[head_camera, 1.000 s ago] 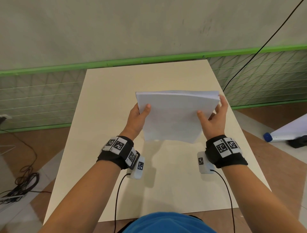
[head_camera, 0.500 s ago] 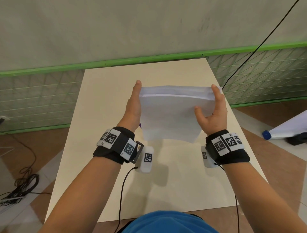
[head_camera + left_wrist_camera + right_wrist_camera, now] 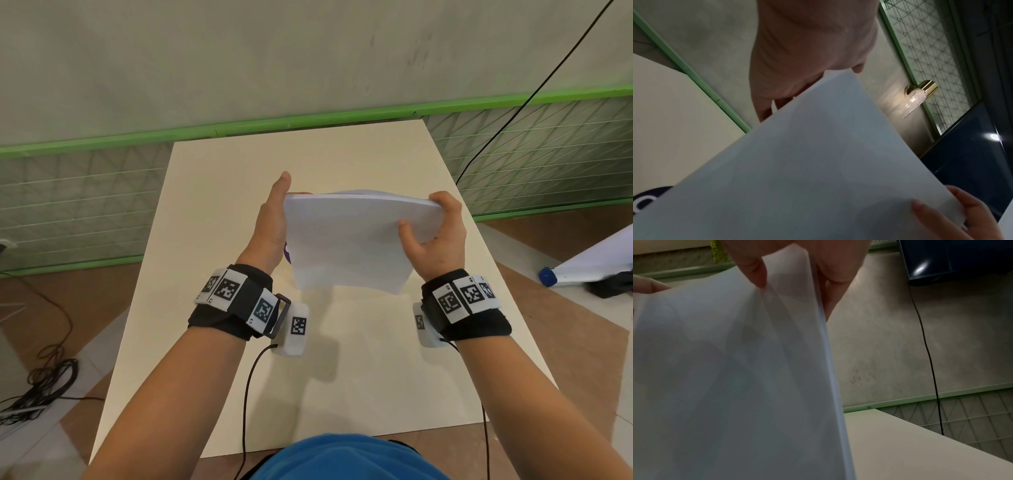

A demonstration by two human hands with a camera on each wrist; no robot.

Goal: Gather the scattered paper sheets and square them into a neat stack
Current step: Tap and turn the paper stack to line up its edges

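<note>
The paper stack is pinched by right hand fingers, left hand fingers flat against its edge.

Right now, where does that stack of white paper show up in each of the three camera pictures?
Head: paper stack at centre, held above the table between both hands.
Left wrist: paper stack fills the lower middle.
Right wrist: paper stack fills the left half.
Shared landmark: green rail behind the table.

The white paper stack covers most of a dark purple printed shape on the cream table, so it can't be identified. The left hand has its fingers hidden behind the sheets.
</note>
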